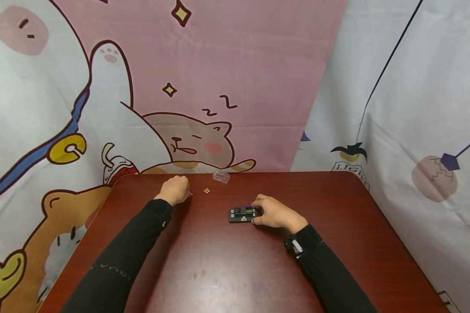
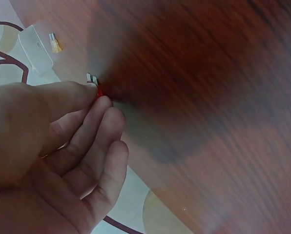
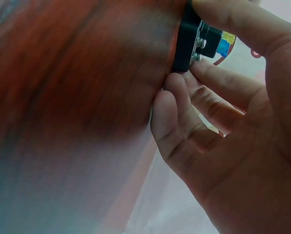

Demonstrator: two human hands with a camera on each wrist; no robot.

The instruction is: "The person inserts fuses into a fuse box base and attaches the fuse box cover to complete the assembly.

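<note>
My left hand (image 1: pixel 175 190) is over the far left part of the table. Between thumb and index finger it pinches a small red blade fuse (image 2: pixel 99 91), whose metal prongs point away from the fingertips. My right hand (image 1: pixel 276 212) grips the right end of a black fuse block (image 1: pixel 238 219), thumb on the near side and fingers on the far side. The block lies on the table, with metal screw terminals along it. A blue fuse (image 3: pixel 223 48) and a yellow fuse (image 3: pixel 229 37) stand in it near the right fingers.
An amber blade fuse (image 1: pixel 206 190) lies on the reddish-brown table (image 1: pixel 219 261), right of the left hand. Behind it, at the far table edge, is a small clear plastic box (image 1: pixel 221 176). A printed cloth (image 1: pixel 258 87) hangs behind the table.
</note>
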